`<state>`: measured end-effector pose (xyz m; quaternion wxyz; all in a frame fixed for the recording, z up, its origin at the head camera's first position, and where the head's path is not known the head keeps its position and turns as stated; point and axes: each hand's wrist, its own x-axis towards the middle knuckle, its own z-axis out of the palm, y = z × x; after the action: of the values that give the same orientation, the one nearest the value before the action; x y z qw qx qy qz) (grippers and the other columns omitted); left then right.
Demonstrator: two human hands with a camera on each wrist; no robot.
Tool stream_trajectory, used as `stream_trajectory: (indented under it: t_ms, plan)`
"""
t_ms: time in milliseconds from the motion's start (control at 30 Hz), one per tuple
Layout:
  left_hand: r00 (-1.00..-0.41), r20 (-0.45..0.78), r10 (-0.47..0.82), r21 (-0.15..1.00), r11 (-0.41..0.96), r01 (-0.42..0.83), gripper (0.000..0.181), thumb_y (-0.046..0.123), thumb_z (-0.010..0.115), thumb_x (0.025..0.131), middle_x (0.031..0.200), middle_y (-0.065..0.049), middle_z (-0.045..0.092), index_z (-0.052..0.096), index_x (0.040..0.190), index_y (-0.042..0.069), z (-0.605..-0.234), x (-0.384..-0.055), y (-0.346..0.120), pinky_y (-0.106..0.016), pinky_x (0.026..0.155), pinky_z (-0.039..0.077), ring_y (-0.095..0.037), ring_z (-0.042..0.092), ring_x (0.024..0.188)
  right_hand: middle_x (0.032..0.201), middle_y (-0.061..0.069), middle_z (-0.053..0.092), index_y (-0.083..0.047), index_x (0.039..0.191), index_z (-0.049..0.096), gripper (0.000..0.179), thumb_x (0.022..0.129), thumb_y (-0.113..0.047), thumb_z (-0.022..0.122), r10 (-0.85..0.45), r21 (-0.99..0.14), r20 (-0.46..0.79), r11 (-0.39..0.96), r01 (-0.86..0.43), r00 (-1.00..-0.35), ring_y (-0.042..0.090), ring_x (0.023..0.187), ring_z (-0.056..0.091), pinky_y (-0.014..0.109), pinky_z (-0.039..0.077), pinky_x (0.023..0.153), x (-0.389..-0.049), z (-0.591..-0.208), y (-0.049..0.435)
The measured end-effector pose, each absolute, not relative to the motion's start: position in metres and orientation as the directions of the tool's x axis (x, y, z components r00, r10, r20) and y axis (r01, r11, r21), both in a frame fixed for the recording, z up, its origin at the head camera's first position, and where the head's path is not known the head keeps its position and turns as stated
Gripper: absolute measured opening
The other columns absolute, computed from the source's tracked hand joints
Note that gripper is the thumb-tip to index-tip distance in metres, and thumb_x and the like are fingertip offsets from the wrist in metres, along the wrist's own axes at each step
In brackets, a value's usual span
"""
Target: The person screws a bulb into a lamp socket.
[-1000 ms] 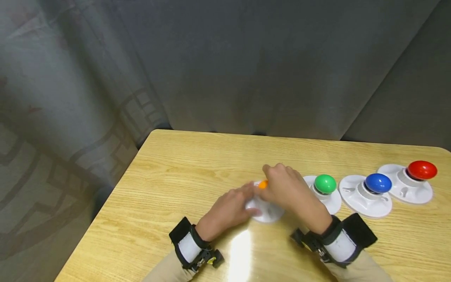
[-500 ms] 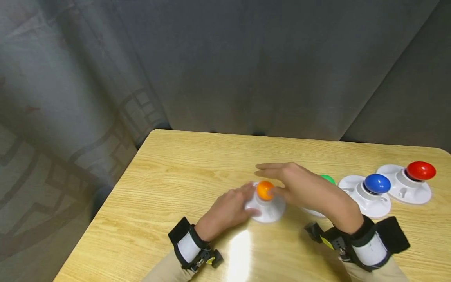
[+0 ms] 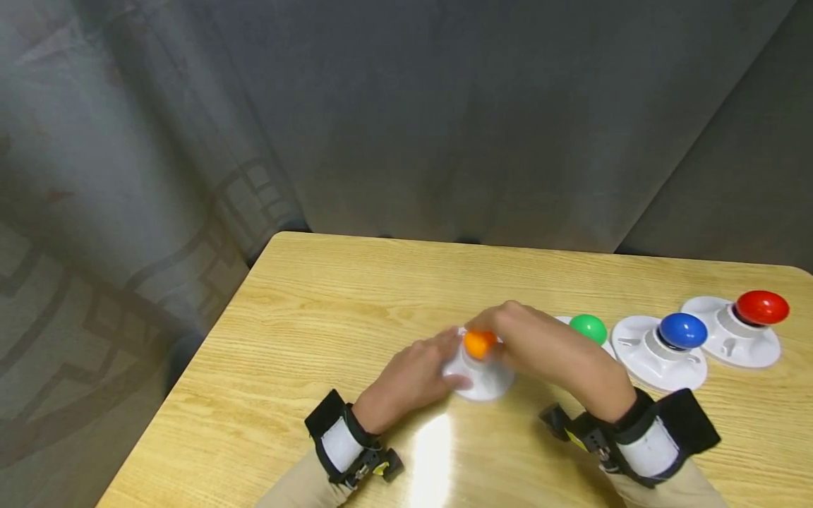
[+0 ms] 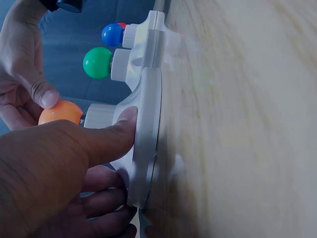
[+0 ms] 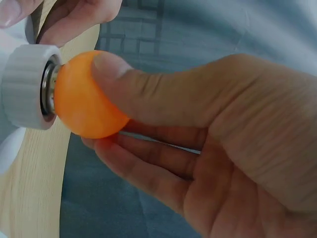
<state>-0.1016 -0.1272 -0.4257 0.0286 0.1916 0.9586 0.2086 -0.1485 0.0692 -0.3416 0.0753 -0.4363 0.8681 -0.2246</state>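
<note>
An orange bulb (image 5: 86, 106) sits in the round white socket (image 5: 27, 87) of a lamp base, with a strip of its metal screw cap showing at the socket's mouth. My right hand (image 3: 546, 342) pinches the bulb between thumb and fingers, as the right wrist view shows closely. On the base's left side my left hand (image 3: 409, 381) grips the white lamp base (image 4: 148, 129), thumb on its upper face and fingers curled at the edge. The base stands on the wooden table.
To the right stand more white bases with a green bulb (image 3: 588, 329), a blue bulb (image 3: 682, 330) and a red bulb (image 3: 762, 307). My right forearm partly covers the green one's base. A grey curtain (image 3: 457, 127) hangs behind the wooden table (image 3: 330, 296).
My right hand drew back to the right with its fingers spread, baring the orange bulb, then closed on it again. My left hand has stayed on the base.
</note>
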Motion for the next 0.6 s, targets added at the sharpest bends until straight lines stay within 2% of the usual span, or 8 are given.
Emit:
stream_trajectory:
  t_ms: [133, 300, 467, 600]
  plan:
    - [-0.926, 0.024, 0.377, 0.406, 0.843, 0.353, 0.071, 0.043, 0.069, 0.087, 0.150, -0.011, 0.044, 0.042, 0.147, 0.016, -0.426, -0.102, -0.127, -0.038, 0.097, 0.053, -0.028, 0.059, 0.123, 0.090, -0.007, 0.073, -0.019, 0.090, 0.074, 0.024, 0.078, 0.002, 0.074, -0.772, -0.419, 0.062, 0.555, -0.719, -0.632, 0.005, 0.076, 0.061, 0.020, 0.052, 0.065, -0.148, -0.342, 0.068]
    - [-0.924, 0.028, 0.381, 0.402, 0.842, 0.359, 0.071, 0.042, 0.069, 0.087, 0.150, -0.013, 0.044, 0.043, 0.147, 0.014, -0.425, -0.101, -0.128, -0.038, 0.098, 0.052, -0.029, 0.060, 0.122, 0.078, -0.008, 0.069, -0.017, 0.082, 0.072, 0.009, 0.078, -0.012, 0.079, -0.751, -0.371, 0.071, 0.591, -0.716, -0.656, 0.004, 0.065, 0.054, 0.017, 0.047, 0.057, -0.147, -0.344, 0.064]
    - [-0.923, 0.024, 0.385, 0.397, 0.844, 0.362, 0.069, 0.043, 0.068, 0.087, 0.150, -0.013, 0.043, 0.045, 0.145, 0.013, -0.424, -0.101, -0.128, -0.038, 0.102, 0.049, -0.030, 0.057, 0.125, 0.066, -0.008, 0.059, -0.015, 0.072, 0.065, 0.014, 0.080, -0.016, 0.076, -0.722, -0.342, 0.078, 0.628, -0.699, -0.688, 0.005, 0.056, 0.049, 0.016, 0.042, 0.049, -0.146, -0.346, 0.060]
    - [-0.924, -0.002, 0.384, 0.404, 0.845, 0.350, 0.069, 0.043, 0.067, 0.088, 0.152, -0.012, 0.040, 0.044, 0.145, 0.012, -0.423, -0.100, -0.127, -0.039, 0.107, 0.045, -0.029, 0.052, 0.131, 0.059, -0.005, 0.051, -0.011, 0.070, 0.059, 0.018, 0.082, -0.019, 0.071, -0.696, -0.328, 0.092, 0.653, -0.682, -0.712, 0.006, 0.049, 0.045, 0.018, 0.036, 0.043, -0.145, -0.349, 0.058]
